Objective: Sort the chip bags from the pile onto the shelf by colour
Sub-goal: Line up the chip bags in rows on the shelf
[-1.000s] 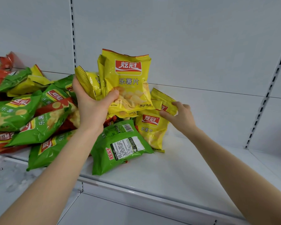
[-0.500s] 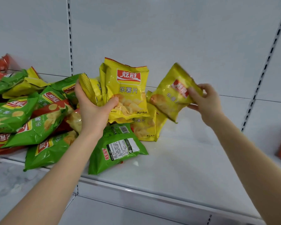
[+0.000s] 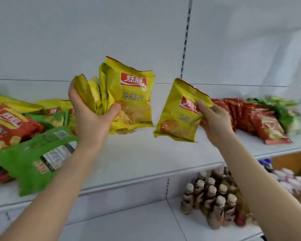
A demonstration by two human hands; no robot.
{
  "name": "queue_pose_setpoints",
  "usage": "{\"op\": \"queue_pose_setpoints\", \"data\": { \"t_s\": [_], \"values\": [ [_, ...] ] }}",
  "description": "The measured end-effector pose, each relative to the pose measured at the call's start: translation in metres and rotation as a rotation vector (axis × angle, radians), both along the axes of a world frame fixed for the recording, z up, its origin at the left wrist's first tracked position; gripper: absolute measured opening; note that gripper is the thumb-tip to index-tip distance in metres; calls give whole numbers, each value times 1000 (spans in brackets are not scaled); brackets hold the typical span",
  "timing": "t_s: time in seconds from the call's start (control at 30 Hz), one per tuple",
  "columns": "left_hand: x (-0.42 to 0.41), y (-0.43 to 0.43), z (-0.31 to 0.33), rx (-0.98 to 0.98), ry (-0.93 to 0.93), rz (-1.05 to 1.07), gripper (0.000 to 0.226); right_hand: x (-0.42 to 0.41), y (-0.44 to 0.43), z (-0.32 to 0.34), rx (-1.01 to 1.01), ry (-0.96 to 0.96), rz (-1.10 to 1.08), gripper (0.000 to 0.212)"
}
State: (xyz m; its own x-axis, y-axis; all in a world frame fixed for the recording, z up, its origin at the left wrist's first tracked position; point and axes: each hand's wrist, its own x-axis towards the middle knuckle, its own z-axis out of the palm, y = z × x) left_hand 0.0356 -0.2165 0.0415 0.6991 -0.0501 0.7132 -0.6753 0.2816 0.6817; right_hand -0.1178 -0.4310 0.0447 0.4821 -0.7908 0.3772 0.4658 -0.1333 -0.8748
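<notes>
My left hand (image 3: 92, 117) grips a bunch of several yellow chip bags (image 3: 129, 98) upright above the white shelf (image 3: 146, 157). To its right, my right hand (image 3: 214, 122) pinches one more yellow chip bag (image 3: 175, 117) by its upper right corner, tilted, clear of the shelf. The mixed pile (image 3: 24, 129) of red, green and yellow bags lies at the left. A row of red bags (image 3: 257, 119) stands on the shelf at the right, with green bags (image 3: 283, 112) behind it.
A slotted upright (image 3: 185, 40) runs down the white back panel. On the lower shelf at the right stand several brown bottles (image 3: 214, 197). More small packaged goods (image 3: 292, 181) lie at the far right below the shelf.
The view has swung to the right, bringing the red and green rows into sight. Both hands moved right with their yellow bags, away from the pile.
</notes>
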Motion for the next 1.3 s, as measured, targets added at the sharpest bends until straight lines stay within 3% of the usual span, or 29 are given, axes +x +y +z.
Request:
{"op": "queue_pose_setpoints", "data": {
  "t_s": [0.17,0.3,0.43,0.57,0.9,1.2,1.3],
  "values": [
    [-49,-60,-21,3,100,-269,99,-89,-22,-28,108,0,-343,26],
    [-95,-107,-27,25,146,-422,97,-157,-46,-42,76,29,-567,38],
    [-138,-160,-31,30,184,-532,94,-215,-77,-51,-29,84,-795,21],
    [-180,-223,-32,5,217,-585,92,-266,-126,-58,-89,172,-909,28],
    [-277,-377,-16,-71,312,-607,88,-383,-287,-42,-122,280,-937,29],
    [-288,-479,8,-106,336,-532,88,-382,-436,-30,-228,287,-841,23],
    [-292,-510,12,-112,315,-495,86,-371,-489,-23,-209,317,-772,35]
  ]
}}
